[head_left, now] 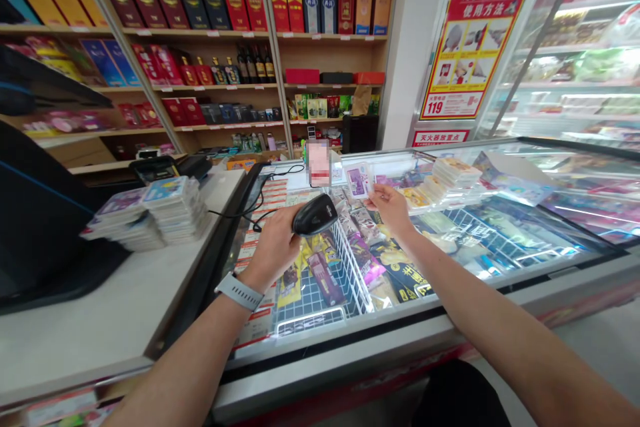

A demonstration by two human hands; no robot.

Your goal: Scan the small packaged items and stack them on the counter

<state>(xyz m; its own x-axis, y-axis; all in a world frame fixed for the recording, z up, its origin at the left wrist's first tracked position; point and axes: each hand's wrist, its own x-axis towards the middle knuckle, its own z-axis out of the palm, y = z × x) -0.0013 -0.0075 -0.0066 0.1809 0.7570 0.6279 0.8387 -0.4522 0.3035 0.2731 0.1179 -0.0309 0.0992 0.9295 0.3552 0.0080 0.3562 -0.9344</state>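
My left hand (pixel 277 240), with a grey watch band at the wrist, is closed around a black barcode scanner (pixel 315 215). The scanner's head points right, over the glass top of a chest freezer. My right hand (pixel 390 209) pinches the lower right corner of a small flat clear package (pixel 359 181) with a purple and white print. This package is held up just beyond the scanner, apart from it. To the right of my right hand, stacked flat packages (pixel 453 177) rest on the glass.
Under the glass, wire baskets (pixel 350 267) hold wrapped ice creams. On the left counter (pixel 165 280) stand more stacked packages (pixel 173 207) beside a black terminal (pixel 40 213). A black cable (pixel 260 197) crosses the freezer's left edge. An open white box (pixel 515 177) sits at right.
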